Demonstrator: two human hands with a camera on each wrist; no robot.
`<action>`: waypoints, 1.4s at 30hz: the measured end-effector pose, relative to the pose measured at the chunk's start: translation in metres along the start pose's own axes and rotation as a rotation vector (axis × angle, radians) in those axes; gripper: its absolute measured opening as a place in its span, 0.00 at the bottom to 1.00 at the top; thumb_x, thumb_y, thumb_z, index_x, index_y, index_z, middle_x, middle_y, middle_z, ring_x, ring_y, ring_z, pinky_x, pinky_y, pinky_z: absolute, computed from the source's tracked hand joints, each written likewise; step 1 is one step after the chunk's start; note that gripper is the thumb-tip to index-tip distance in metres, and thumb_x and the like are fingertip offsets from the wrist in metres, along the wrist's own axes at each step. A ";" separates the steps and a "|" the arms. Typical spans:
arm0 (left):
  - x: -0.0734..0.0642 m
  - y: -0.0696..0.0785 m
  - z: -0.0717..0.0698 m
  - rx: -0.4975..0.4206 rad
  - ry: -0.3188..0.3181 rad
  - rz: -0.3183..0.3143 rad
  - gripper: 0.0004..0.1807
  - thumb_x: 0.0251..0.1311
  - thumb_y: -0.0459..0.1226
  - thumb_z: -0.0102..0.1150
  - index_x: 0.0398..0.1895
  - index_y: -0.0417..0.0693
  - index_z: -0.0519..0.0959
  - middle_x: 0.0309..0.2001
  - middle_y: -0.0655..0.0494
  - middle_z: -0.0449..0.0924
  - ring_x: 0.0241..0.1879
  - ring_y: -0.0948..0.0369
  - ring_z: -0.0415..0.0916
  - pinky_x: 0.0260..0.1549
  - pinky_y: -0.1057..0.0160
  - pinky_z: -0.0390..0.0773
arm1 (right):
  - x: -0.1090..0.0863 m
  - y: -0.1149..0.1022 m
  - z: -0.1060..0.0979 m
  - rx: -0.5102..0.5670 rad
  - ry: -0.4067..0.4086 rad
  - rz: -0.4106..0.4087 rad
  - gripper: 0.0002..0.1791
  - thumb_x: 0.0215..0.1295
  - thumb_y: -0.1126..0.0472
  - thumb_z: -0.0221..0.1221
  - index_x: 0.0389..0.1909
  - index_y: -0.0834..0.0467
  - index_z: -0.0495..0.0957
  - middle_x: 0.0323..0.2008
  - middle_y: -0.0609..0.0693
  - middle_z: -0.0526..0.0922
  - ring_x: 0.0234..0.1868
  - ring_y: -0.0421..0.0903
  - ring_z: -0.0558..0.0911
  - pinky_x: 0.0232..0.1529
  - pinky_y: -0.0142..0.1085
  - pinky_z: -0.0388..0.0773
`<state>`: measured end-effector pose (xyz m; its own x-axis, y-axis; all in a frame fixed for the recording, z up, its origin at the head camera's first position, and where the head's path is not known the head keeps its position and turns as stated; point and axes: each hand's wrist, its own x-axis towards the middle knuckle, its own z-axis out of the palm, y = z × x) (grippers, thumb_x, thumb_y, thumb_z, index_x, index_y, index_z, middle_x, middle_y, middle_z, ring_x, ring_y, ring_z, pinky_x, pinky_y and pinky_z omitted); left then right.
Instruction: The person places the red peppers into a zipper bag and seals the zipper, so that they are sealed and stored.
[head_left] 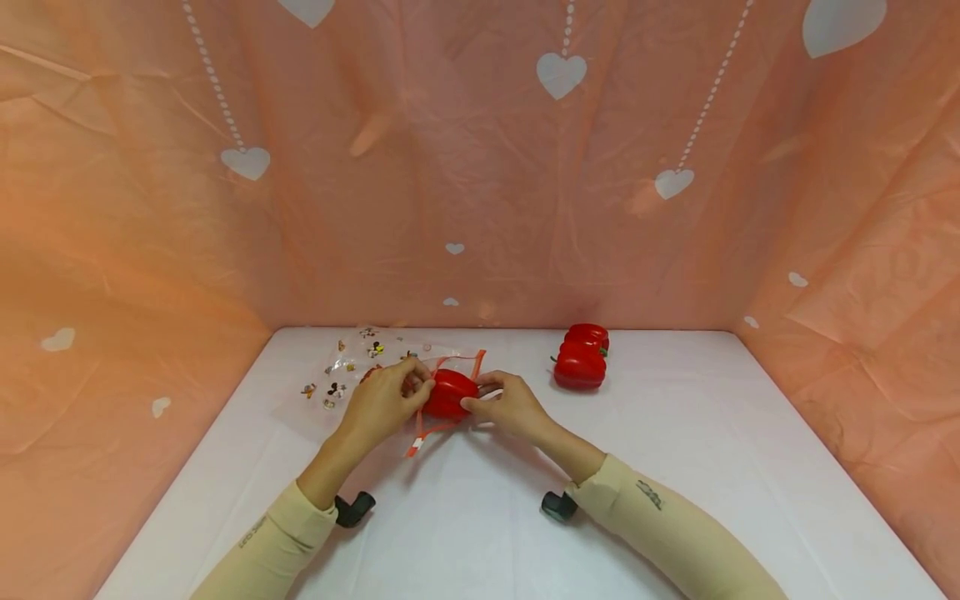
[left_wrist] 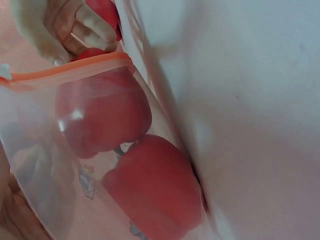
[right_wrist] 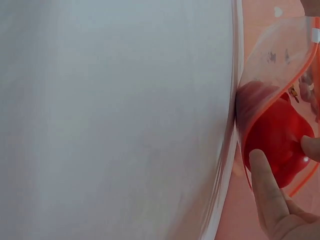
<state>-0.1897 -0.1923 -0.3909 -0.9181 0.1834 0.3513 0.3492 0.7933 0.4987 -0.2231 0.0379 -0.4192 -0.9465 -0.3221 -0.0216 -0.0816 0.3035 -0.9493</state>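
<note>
A clear zip bag (head_left: 318,408) with an orange-red zip rim and small cartoon prints lies on the white table, its mouth open to the right. Halfway through that mouth is a red bell pepper (head_left: 450,393). My right hand (head_left: 517,407) holds this pepper between thumb and fingers, as the right wrist view shows. Pinched at the bag's rim are the curled fingers of my left hand (head_left: 382,402). Deeper inside the bag, a second red bell pepper (left_wrist: 155,187) shows through the plastic in the left wrist view.
Two more red peppers stand to the right at the back of the table, the nearer one (head_left: 580,367) in front of the farther one (head_left: 588,333). A pink-orange curtain (head_left: 495,192) with white hearts encloses the table's back and sides.
</note>
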 end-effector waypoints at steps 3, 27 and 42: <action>0.001 0.000 0.000 -0.003 0.005 0.000 0.04 0.70 0.38 0.69 0.42 0.49 0.84 0.31 0.60 0.85 0.32 0.61 0.80 0.32 0.60 0.79 | 0.003 0.000 0.003 -0.005 0.015 0.001 0.27 0.67 0.62 0.74 0.62 0.70 0.79 0.47 0.60 0.88 0.41 0.53 0.92 0.42 0.41 0.89; 0.001 0.001 -0.001 -0.027 0.010 -0.005 0.04 0.70 0.37 0.68 0.41 0.48 0.82 0.29 0.60 0.83 0.29 0.62 0.75 0.28 0.61 0.75 | 0.016 -0.004 0.020 -0.039 0.079 -0.026 0.22 0.65 0.58 0.75 0.55 0.66 0.85 0.46 0.59 0.91 0.52 0.55 0.87 0.43 0.34 0.84; 0.001 0.000 -0.002 -0.025 0.006 -0.013 0.04 0.71 0.38 0.68 0.41 0.50 0.82 0.29 0.61 0.83 0.30 0.62 0.76 0.27 0.61 0.75 | 0.025 -0.005 0.027 -0.030 0.092 -0.012 0.23 0.64 0.57 0.76 0.55 0.65 0.85 0.45 0.58 0.89 0.49 0.51 0.85 0.42 0.32 0.81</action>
<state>-0.1901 -0.1930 -0.3892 -0.9216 0.1690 0.3494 0.3415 0.7808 0.5232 -0.2386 0.0045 -0.4237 -0.9699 -0.2428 0.0202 -0.1015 0.3270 -0.9396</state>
